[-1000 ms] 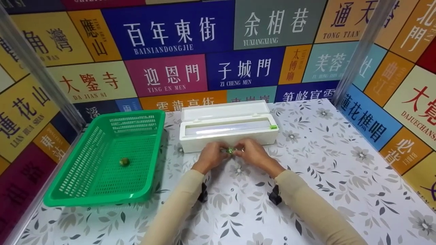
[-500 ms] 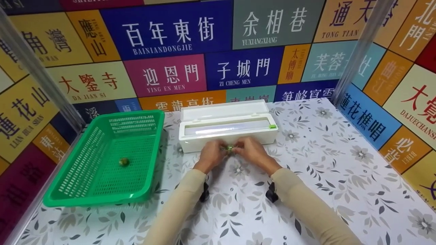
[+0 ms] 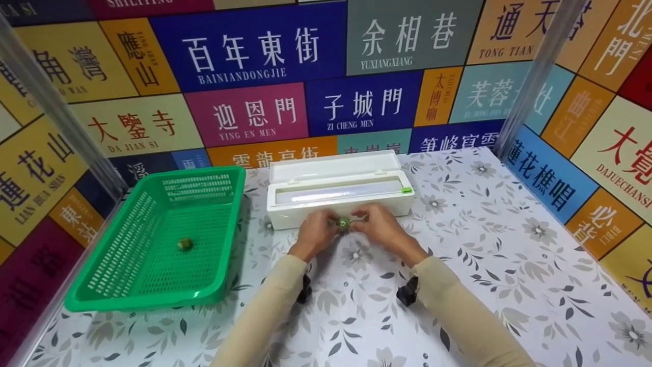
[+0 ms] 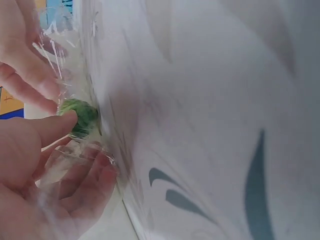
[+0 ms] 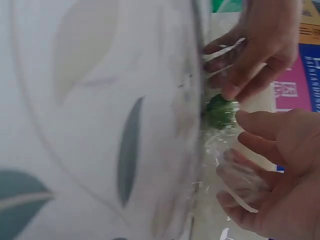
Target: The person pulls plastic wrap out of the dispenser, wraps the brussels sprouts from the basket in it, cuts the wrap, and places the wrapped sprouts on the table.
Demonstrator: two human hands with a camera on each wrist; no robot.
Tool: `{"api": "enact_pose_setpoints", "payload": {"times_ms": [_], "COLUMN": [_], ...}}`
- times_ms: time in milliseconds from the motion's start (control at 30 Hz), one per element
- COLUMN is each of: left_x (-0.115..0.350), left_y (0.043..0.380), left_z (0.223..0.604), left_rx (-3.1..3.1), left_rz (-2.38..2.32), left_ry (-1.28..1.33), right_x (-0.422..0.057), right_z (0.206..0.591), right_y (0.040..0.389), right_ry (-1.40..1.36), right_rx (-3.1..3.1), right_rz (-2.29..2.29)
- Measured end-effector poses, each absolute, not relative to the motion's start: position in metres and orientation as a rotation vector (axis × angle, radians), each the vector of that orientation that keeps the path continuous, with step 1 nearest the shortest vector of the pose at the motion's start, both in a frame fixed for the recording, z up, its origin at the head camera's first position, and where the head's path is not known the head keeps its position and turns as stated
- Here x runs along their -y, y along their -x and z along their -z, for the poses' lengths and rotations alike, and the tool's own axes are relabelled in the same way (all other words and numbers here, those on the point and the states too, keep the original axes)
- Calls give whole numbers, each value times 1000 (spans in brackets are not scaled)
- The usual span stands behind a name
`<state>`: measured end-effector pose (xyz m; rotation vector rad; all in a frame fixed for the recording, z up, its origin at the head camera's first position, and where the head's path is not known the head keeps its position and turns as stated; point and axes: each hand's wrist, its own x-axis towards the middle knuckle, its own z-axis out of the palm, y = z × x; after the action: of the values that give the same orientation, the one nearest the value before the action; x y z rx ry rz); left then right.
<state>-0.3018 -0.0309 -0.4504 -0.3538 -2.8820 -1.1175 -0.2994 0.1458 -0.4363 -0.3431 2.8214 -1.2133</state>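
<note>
A small green leafy ball, like a Brussels sprout (image 3: 344,223), sits at the table surface in front of the white box, wrapped in clear cling film (image 5: 242,180). My left hand (image 3: 317,233) holds it from the left; in the left wrist view its thumb presses the sprout and its other fingers curl in the film. From the right, my right hand (image 3: 382,227) grips the film, with thumb and forefinger close at the sprout in the right wrist view. Loose film spreads out past both hands.
Behind the hands stands a white cling film dispenser (image 3: 290,218), its lid (image 3: 336,165) raised and a green slider (image 3: 406,190) at its right end. To the left, a green basket (image 3: 224,285) holds one small brownish-green ball (image 3: 184,243). Printed walls enclose the table.
Both hands stay at the same spot, with only small finger movements around the sprout. Slightly more of the sprout shows between the fingers now. Basket and dispenser have not moved.
</note>
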Motion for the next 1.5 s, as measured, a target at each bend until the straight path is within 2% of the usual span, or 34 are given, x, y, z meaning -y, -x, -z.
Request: {"api": "enact_pose_setpoints", "payload": {"times_ms": [133, 333, 533, 767, 1200, 1500], "left_x": [35, 37, 35, 21, -14, -48], "left_y": [299, 296, 294, 295, 317, 333], "left_z": [446, 441, 434, 419, 391, 391], "left_rx": [2863, 2867, 2836, 2796, 2840, 2788], "left_rz": [1103, 1062, 1055, 1065, 943, 992], "left_ry": [359, 373, 317, 394, 472, 506], "right_x": [-158, -193, -225, -250, -260, -251], "right_z": [422, 407, 406, 419, 442, 452], "right_y": [296, 297, 304, 312, 326, 331], "right_ry": [362, 204, 63, 32, 142, 46], "right_rx": [-2853, -2915, -2941, -2799, -2669, -2576], "right_rz": [1289, 1571, 1816, 1874, 1815, 1895]}}
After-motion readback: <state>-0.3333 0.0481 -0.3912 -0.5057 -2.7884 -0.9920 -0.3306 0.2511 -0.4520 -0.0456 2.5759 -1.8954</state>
